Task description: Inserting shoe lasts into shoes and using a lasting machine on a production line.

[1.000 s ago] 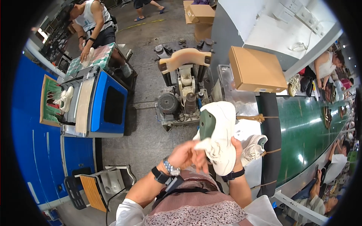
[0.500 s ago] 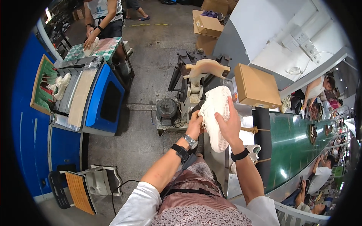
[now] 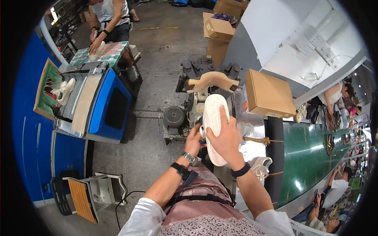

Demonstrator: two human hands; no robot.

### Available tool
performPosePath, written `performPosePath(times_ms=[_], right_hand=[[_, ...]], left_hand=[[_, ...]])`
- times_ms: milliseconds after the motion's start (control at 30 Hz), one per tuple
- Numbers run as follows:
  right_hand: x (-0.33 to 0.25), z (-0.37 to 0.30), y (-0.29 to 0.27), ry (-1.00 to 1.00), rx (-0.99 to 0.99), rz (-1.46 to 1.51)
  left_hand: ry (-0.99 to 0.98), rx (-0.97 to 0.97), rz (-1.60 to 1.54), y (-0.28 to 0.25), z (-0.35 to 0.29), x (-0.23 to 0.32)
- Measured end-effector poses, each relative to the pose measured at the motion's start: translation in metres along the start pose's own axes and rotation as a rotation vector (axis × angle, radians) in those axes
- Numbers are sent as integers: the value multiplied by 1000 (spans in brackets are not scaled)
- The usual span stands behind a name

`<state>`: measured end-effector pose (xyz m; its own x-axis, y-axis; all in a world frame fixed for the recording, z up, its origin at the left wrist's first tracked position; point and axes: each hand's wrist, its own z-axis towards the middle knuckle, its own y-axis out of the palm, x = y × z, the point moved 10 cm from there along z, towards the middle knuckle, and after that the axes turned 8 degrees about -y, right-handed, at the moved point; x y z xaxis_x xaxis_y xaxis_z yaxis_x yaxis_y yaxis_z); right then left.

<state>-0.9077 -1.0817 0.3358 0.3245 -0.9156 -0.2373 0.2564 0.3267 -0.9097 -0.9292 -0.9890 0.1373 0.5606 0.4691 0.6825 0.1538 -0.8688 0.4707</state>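
Note:
A white sneaker [image 3: 213,110] is held up in front of me, its patterned sole turned toward me and its long side upright. My right hand [image 3: 229,141] grips it from the right, with fingers and thumb lying on the sole. On the other side, my left hand [image 3: 192,141] is closed around the edge of the shoe's upper; its fingertips are partly hidden. Just beyond the shoe stands a machine with a curved tan pad [image 3: 212,82]. Another white sneaker [image 3: 261,167] rests on the metal surface right of my right wrist.
A grey motor [image 3: 174,115] sits at the machine's base. Right of it are a cardboard box [image 3: 269,94] and a green conveyor belt [image 3: 305,157]. At left stand a blue machine [image 3: 112,106] carrying white shoes and a folding chair [image 3: 82,200]. A co-worker [image 3: 108,19] handles a shoe at a table.
The sneaker has moved slightly left and turned so its sole faces me more. My right hand has shifted from the shoe's side edge onto the sole; my left hand has moved a little left.

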Motion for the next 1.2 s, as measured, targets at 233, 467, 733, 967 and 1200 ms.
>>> performPosePath(times_ms=[233, 467, 733, 967, 1200], right_hand=[[5, -7, -6, 63, -8, 38], [3, -13, -9, 65, -1, 87], [3, -19, -17, 84, 150, 190], [3, -63, -28, 76, 280, 281], [55, -130, 59, 535, 168, 1763]], left_hand=[[-355, -470, -553, 70, -49, -25], [-130, -482, -801, 99, -48, -6], [-126, -409, -695, 85, -38, -16], [-361, -415, -538, 78, -52, -73], [-172, -430, 58, -25, -108, -32]])
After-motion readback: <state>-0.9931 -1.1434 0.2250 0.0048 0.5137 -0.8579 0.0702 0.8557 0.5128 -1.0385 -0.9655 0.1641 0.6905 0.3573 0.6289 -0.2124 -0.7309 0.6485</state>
